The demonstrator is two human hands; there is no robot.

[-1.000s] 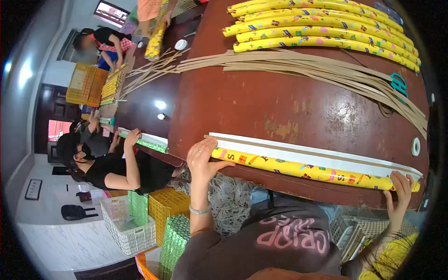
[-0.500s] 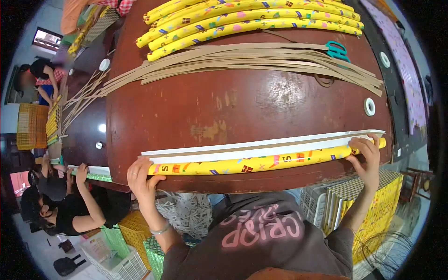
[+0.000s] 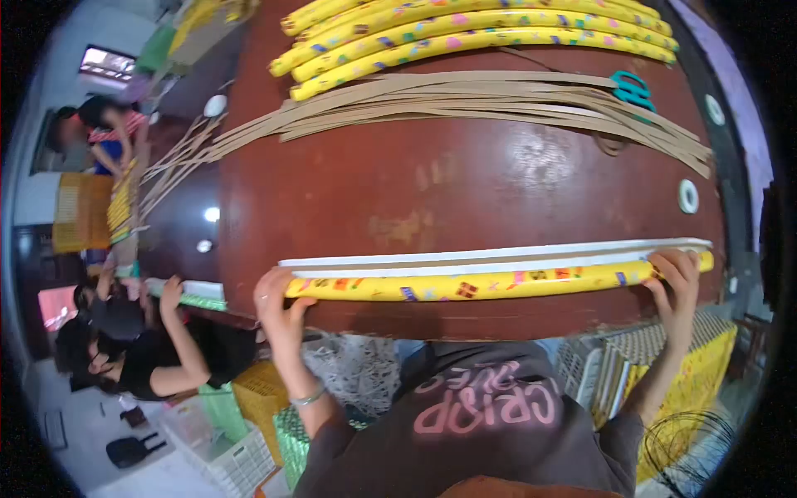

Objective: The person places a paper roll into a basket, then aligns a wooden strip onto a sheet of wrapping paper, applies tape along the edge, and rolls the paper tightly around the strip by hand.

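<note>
A yellow patterned roll of wrapping paper (image 3: 465, 288) lies along the table's near edge. Its unrolled white underside (image 3: 515, 252) shows as a narrow band on the far side, with a brown cardboard strip (image 3: 448, 265) lying lengthwise on it. My left hand (image 3: 281, 299) grips the roll's left end, thumb on the near side and fingers over the far side. At the right end, my right hand (image 3: 674, 278) holds the roll in a similar way, fingers bent over the top. A short length of the roll sticks out beyond it.
Several finished yellow rolls (image 3: 481, 41) lie at the back. Before them are loose cardboard strips (image 3: 465, 106) and teal-handled scissors (image 3: 633, 90). A white tape roll (image 3: 688, 197) sits at right. Co-workers (image 3: 124, 357) work at left; crates (image 3: 228, 456) stand below.
The roll has turned slightly away from me, so its printed pattern has shifted toward the far side and the white band looks narrower. The whole view has shifted a little.
</note>
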